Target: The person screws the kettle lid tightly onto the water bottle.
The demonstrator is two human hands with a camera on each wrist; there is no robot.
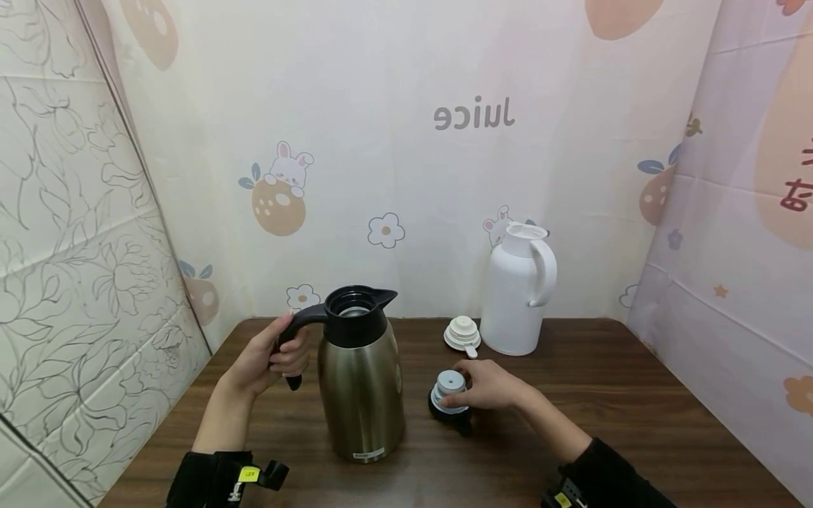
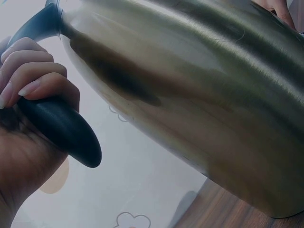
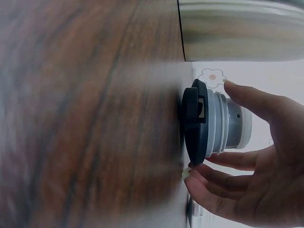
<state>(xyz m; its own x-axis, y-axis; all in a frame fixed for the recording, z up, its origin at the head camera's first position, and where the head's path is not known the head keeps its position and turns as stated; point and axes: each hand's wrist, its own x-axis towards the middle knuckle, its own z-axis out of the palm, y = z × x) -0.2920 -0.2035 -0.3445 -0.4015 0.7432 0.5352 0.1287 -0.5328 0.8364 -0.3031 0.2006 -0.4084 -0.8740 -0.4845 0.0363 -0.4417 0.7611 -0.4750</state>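
Steel vacuum jug [image 1: 363, 402] stands on the table [image 1: 610, 381]; I note the left hand [image 1: 263, 356] gripping its handle [image 1: 308, 316], likely for steadiness. Right hand [image 1: 490, 385] straddles the inverted stopper [image 1: 450, 383], presumably plug-up for cleanliness; I cannot tell whether it pinches.

two jugs [image 1: 362, 395] [image 1: 508, 303], apparently two stoppers [image 1: 451, 382] [image 1: 462, 329], and one table [image 1: 610, 381].

Dark wood-grain table [image 1: 610, 395], rounded far corners, backed by off-white back cloth [image 1: 381, 85]. Prints there: bunny [image 1: 288, 169], peach-orange fruit [image 1: 279, 210], outlined flower [image 1: 386, 231], mirrored "Juice" lettering [image 1: 473, 113]. Right cloth [image 1: 718, 233]: creased, pale, small star [image 1: 720, 291], reddish characters [image 1: 797, 194] cut off at edge. Left panel [image 1: 70, 219]: white, grey line-drawn blooms [image 1: 121, 271], dark edge strip [image 1: 141, 161] slanting down. Light soft, fairly even.
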